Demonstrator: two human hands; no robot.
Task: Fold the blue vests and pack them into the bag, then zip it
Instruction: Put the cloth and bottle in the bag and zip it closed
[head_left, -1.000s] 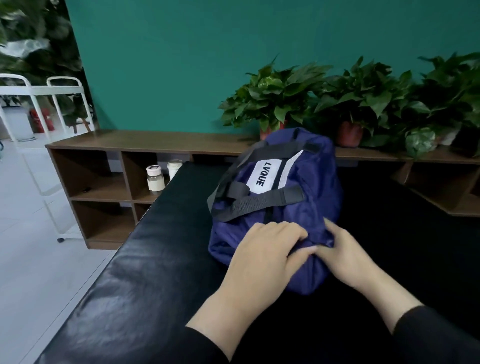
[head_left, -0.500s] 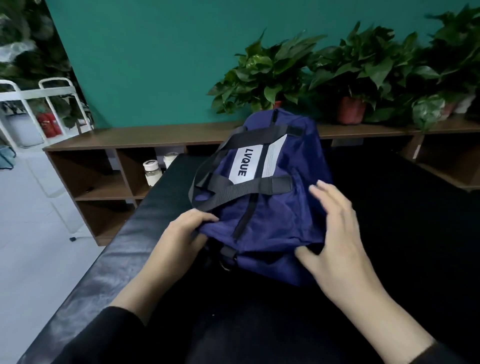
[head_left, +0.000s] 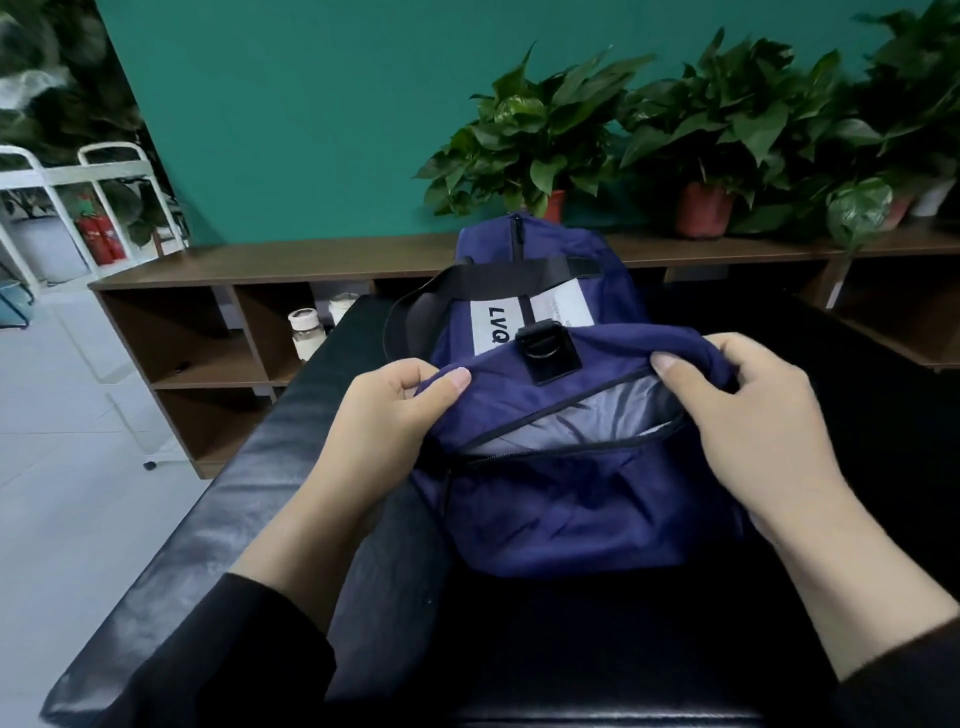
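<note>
Bag: my blue bag lies on the black padded surface right in front of me, its far end toward the wooden shelf unit.
Opening: the zip on the near end gapes, and grey lining shows through the slit.
Left hand: my left hand pinches the upper lip of the opening at its left end, thumb on top of the fabric, fingers curled underneath.
Right hand: my right hand grips the same lip at its right end, thumb pressed on the blue cloth, fingers wrapped over a bunched fold.
Hands together: the two sit well apart, each clamped on bag fabric, with the opening between them.
Buckle: a black tab with a D-ring sits on the raised lip, between my thumbs.
Label: a white patch on the bag's top reads "LVQ" before the fabric hides the rest; a black strap crosses above it.
Vests: I cannot tell whether any lie inside; only lining shows.
Behind: potted plants stand on the shelf unit against a green wall, and two white-capped jars sit in a cubby.
Left edge: a white frame stands over a pale tiled floor.
</note>
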